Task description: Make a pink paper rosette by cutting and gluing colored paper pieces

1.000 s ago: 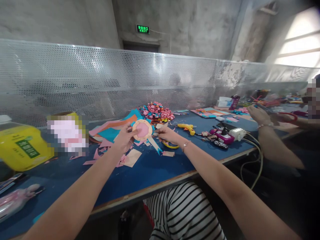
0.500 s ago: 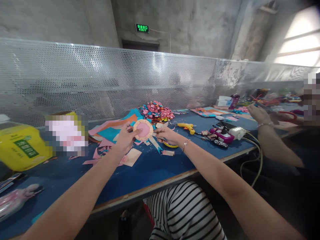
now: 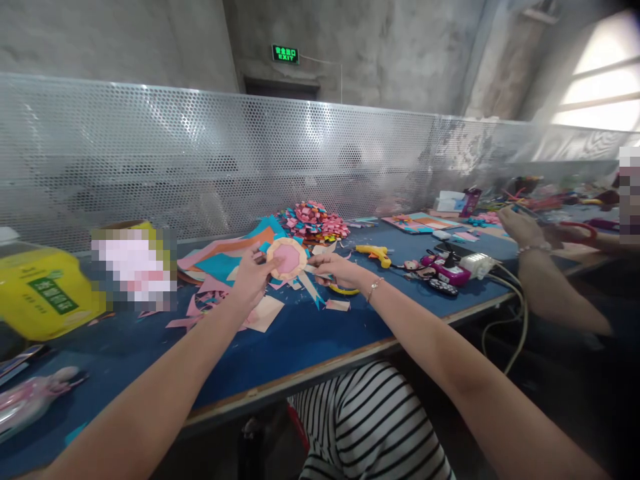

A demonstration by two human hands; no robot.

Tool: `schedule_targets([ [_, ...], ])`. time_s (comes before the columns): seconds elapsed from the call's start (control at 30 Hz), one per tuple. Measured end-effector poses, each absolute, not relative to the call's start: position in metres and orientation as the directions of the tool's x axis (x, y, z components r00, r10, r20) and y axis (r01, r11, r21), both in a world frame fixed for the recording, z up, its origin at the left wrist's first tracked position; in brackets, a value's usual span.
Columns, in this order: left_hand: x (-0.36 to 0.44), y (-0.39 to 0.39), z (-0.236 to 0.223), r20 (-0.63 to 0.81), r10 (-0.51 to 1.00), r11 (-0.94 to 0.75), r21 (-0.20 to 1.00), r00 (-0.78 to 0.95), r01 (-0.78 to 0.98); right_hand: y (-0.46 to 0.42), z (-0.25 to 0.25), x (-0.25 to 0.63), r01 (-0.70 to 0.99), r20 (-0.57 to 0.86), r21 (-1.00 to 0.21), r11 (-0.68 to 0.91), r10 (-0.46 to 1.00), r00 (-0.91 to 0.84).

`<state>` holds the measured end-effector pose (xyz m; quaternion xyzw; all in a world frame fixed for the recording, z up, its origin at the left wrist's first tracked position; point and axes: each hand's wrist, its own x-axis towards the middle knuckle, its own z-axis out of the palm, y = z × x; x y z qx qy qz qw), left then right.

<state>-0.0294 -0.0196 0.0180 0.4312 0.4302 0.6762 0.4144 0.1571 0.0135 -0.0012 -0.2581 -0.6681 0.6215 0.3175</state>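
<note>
A paper rosette point(image 3: 294, 257) with a pink middle, a pale peach pleated rim and blue bits at its edge is up over the table. My left hand point(image 3: 257, 270) pinches it from the left, thumb on its face. Below it hangs a ribbon tail point(image 3: 311, 288), pale with a blue tip. Close by on the right, my right hand point(image 3: 337, 270) is closed around what look like scissors point(image 3: 345, 291), their yellow handle loop showing beneath the palm. The fingers partly hide the blades, and whether these touch the rosette I cannot tell.
Coloured felt-like sheets point(image 3: 225, 257) and a heap of small pieces point(image 3: 315, 221) lie behind my hands. A yellow glue gun point(image 3: 373, 255) and a power strip point(image 3: 453, 268) are to the right. A yellow jug point(image 3: 45, 293) stands left. A co-worker's hand point(image 3: 523, 227) is far right.
Both my hands and the rosette stay almost in place. The view has shifted very slightly, and the co-worker's hands at the right have moved a little.
</note>
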Motion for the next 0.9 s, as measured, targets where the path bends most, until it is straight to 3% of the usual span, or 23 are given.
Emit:
schedule_targets([
  [0.23, -0.029, -0.02, 0.018, 0.249, 0.915, -0.318, 0.93, -0.318, -0.186, 0.015, -0.003, 0.155, -0.117, 0.182, -0.983, 0.139, 0.748, -0.638],
  [0.53, -0.032, -0.017, 0.015, 0.319, 0.888, -0.356, 0.933, -0.331, -0.057, 0.015, -0.004, 0.159, -0.197, 0.072, -0.978, -0.067, 0.781, -0.62],
  [0.7, -0.036, -0.015, 0.012, 0.5, 0.826, -0.49, 0.865, -0.26, 0.107, 0.02, -0.01, 0.153, -0.175, 0.247, -0.969, 0.174, 0.726, -0.642],
  [0.9, -0.031, -0.03, 0.018, 0.63, 0.757, -0.552, 0.757, -0.171, 0.35, 0.029, -0.015, 0.147, -0.039, 0.492, -0.845, 0.533, 0.747, -0.447],
])
